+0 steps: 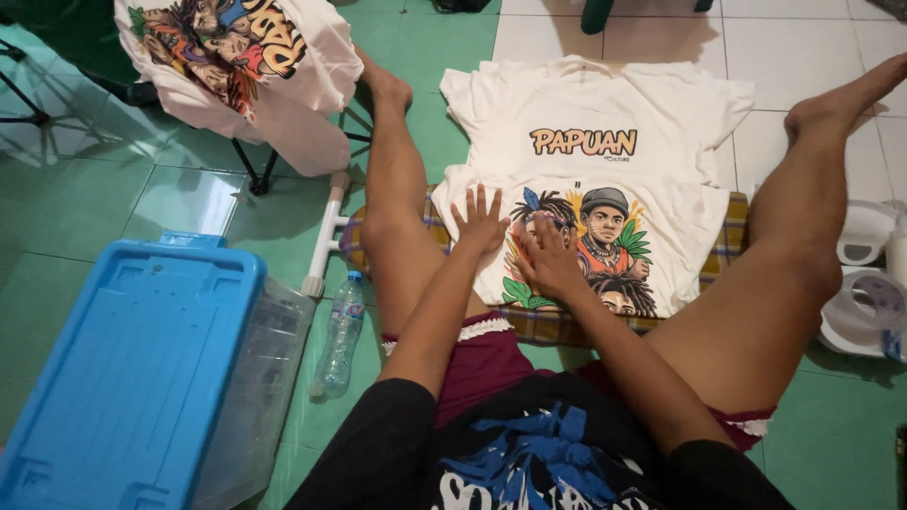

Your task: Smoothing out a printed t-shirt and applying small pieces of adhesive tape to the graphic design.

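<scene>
Flatly, the left hand (479, 224) and right hand (548, 260) press open-palmed on the cream printed cotton T-shirt (590, 179), near its lower-left edge, over a checked cloth (727, 247) between the legs; green tiled floor (142, 189) lies open leftward.

Cream shirt (586, 179), blue lid (123, 368).

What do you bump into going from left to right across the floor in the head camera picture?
Blue bin lid → plastic water bottle → left hand → right hand, both flat on the printed white T-shirt → white appliance.
</scene>
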